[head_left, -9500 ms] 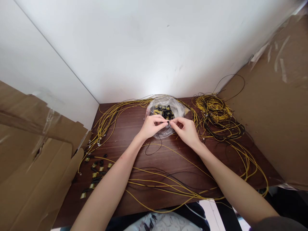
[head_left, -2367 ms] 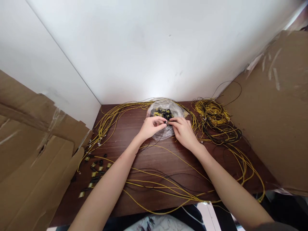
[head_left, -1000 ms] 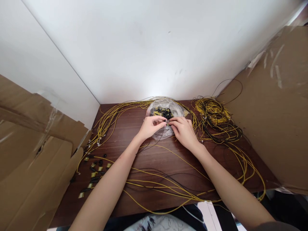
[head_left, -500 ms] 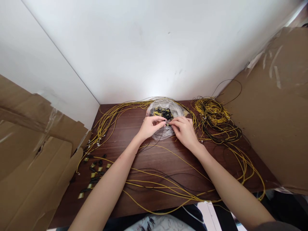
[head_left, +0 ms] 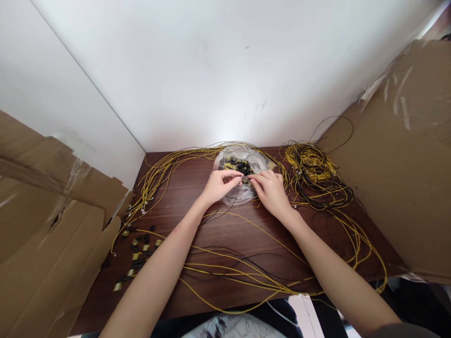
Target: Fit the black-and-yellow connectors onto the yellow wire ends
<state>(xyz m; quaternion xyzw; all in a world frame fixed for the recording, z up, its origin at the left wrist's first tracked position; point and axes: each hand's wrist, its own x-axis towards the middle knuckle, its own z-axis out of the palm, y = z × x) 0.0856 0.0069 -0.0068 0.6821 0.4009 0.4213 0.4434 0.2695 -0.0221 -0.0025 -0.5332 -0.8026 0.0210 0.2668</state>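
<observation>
My left hand (head_left: 219, 186) and my right hand (head_left: 270, 190) meet fingertip to fingertip over the near edge of a clear plastic bag (head_left: 259, 157) of small black and yellow parts. Both hands are pinched on a tiny black part (head_left: 245, 178) between them, and a thin black wire (head_left: 225, 211) hangs from it toward me. The pinched piece is too small to make out in detail. Loose yellow wires (head_left: 239, 274) lie across the brown table (head_left: 183, 188) under my forearms.
A tangled coil of yellow and black wires (head_left: 317, 176) lies at the back right. A yellow wire bundle (head_left: 155, 176) runs along the left. Several small black and gold parts (head_left: 139, 256) sit at the left front. Cardboard sheets flank both sides (head_left: 52, 234), (head_left: 405, 164).
Both hands have stayed pinched together at the bag's edge, with only slight finger shifts. The view has drifted a little.
</observation>
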